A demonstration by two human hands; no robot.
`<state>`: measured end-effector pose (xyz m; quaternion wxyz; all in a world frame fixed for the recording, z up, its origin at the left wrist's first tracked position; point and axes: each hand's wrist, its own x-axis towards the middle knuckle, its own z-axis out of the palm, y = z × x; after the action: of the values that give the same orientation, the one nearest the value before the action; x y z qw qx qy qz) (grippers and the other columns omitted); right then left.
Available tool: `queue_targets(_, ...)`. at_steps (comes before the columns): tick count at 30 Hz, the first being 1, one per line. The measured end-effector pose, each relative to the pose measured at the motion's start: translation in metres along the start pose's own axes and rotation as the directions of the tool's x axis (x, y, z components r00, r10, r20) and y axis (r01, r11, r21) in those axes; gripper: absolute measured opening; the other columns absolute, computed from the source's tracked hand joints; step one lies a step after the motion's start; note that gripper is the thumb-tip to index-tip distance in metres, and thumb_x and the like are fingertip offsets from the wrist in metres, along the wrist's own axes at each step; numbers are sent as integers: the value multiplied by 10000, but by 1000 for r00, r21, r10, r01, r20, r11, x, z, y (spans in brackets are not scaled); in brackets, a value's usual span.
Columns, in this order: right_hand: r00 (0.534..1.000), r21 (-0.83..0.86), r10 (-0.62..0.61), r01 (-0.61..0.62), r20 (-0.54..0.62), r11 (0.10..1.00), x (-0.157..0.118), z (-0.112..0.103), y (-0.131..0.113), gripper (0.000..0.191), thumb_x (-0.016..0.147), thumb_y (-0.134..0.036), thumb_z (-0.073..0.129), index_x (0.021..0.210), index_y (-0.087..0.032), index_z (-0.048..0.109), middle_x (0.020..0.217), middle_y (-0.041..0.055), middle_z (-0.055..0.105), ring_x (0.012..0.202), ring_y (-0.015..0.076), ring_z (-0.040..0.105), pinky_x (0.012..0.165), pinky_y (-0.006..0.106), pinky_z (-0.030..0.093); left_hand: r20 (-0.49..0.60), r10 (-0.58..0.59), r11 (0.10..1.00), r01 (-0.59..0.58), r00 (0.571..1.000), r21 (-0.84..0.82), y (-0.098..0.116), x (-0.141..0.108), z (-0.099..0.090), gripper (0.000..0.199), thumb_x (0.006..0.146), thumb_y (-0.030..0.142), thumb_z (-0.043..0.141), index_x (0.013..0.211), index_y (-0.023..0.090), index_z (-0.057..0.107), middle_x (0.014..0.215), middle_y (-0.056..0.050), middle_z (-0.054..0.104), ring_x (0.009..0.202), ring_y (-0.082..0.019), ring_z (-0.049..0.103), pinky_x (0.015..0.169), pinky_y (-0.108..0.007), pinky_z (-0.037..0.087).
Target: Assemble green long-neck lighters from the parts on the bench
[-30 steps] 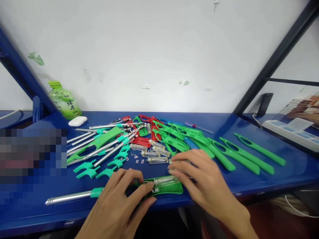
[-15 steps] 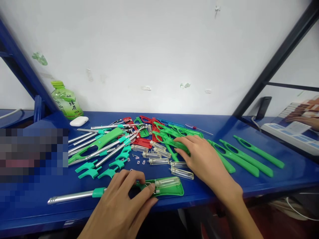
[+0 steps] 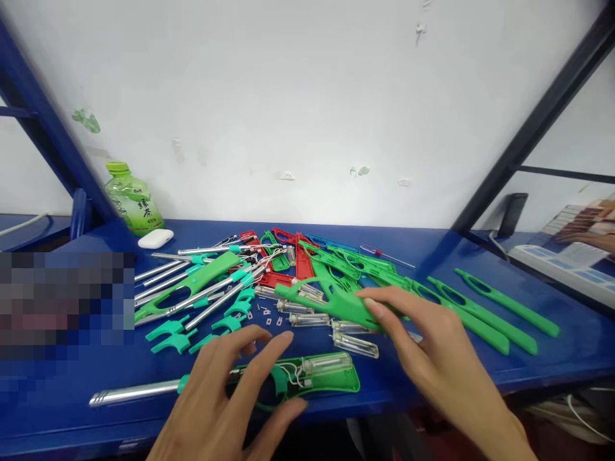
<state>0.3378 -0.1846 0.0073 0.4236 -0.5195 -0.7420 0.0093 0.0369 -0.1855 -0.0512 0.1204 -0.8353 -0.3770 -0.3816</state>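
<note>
Two slender handle halves at the near edge of a blue metal-topped desk (image 3: pixel 120 358), one held and one lying; clock directions are the worker's, twelve being toward the white wall (image 3: pixel 288 96). From where I stand, the right hand (image 3: pixel 432 346) pinches the broad end of a bright green plastic handle shell (image 3: pixel 353 310) between thumb and fingers, its looped, narrow nose pointing just past nine o'clock and its smooth side apparently uppermost. From that grip, the loaded green plastic tray-like half (image 3: pixel 336 385) lies toward half past seven, its long axis running close to nine-to-three, so the two axes are nearly parallel, both noses leftward. It carries a clear plastic cylinder (image 3: pixel 327 363) at its three o'clock end, thin white wires (image 3: pixel 293 372) near its middle and a silver metal tube (image 3: pixel 134 392) reaching out toward nine. The left hand (image 3: pixel 216 390) is the nearer to it, arched across it with thumb and forefinger spread on either side; whether any finger touches it I cannot tell. Loose clear plastic cylinders (image 3: pixel 355 346) lie between the two halves.
</note>
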Motion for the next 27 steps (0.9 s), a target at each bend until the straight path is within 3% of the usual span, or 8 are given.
queue_targets(4, 998, 103, 31, -36, 56, 994, -5, 3, -6, 281, 1197, -338, 628, 1121, -301, 897, 1091, 30, 939, 924, 237, 910, 856, 296, 710, -104, -1, 998, 8, 995, 69, -11, 13, -12, 600, 1225, 349, 604, 1808, 325, 465, 1521, -74, 667, 1255, -187, 733, 1046, -221, 624)
queue_targets(8, 981, 261, 90, -133, 170, 956, -9, 8, -10, 313, 1207, -428, 621, 1169, -332, 916, 1099, 27, 929, 857, 217, 893, 700, 259, 703, -130, 50, 999, -50, 990, 5, -24, 13, -19, 490, 1211, 306, 644, 1695, 379, 618, 1391, 2, 768, 1152, -141, 792, 1056, -187, 634)
queue_targets(10, 959, 330, 160, -233, 236, 915, -10, 10, -12, 314, 1210, -493, 629, 1237, -341, 903, 1105, 20, 913, 718, 173, 848, 607, 238, 663, -109, 31, 999, -35, 994, -36, -28, 9, -21, 416, 1209, 285, 647, 1600, 420, 691, 1353, 33, 779, 1093, -113, 805, 1015, -167, 641)
queue_targets(12, 938, 369, 218, -310, 271, 876, -8, 11, -14, 355, 1206, -564, 632, 1242, -326, 892, 1011, 10, 886, 567, 131, 759, 543, 234, 604, -91, 9, 997, -15, 996, -71, -30, 5, -21, 363, 1209, 290, 647, 1540, 416, 726, 1356, 37, 773, 1078, -102, 816, 1000, -160, 648)
queue_targets(14, 933, 397, 240, -335, 270, 855, -5, 11, -15, 458, 1194, -656, 616, 1175, -293, 896, 826, 3, 830, 532, 140, 718, 528, 249, 557, -98, -16, 997, 8, 995, -77, -31, 5, -20, 321, 1210, 300, 643, 1496, 410, 742, 1358, 39, 766, 1077, -102, 822, 1001, -163, 655)
queue_targets(18, 912, 490, 240, -384, 332, 782, -3, 10, -14, 646, 1174, -800, 533, 1238, -262, 885, 586, -18, 715, 548, 187, 695, 585, 292, 550, -168, -82, 995, 70, 982, -77, -31, 9, -17, 224, 1207, 326, 640, 1357, 403, 789, 1239, 61, 799, 981, -114, 823, 935, -185, 677)
queue_targets(23, 847, 645, 262, -524, 462, 556, -11, 13, -4, 748, 1206, -804, 415, 1442, -227, 827, 705, 19, 793, 736, 253, 800, 833, 405, 659, -153, -135, 986, 117, 979, -122, -32, 10, -17, 127, 1192, 355, 666, 1195, 374, 792, 1111, 93, 832, 931, -111, 831, 908, -189, 656)
queue_targets(27, 827, 720, 234, -561, 512, 409, -13, 17, 2, 822, 1204, -829, 360, 1465, -204, 826, 719, 31, 808, 747, 254, 803, 839, 402, 660, -140, -149, 983, 131, 979, -128, -32, 7, -17, 132, 1204, 370, 643, 1200, 371, 775, 1114, 99, 832, 946, -105, 836, 894, -174, 651)
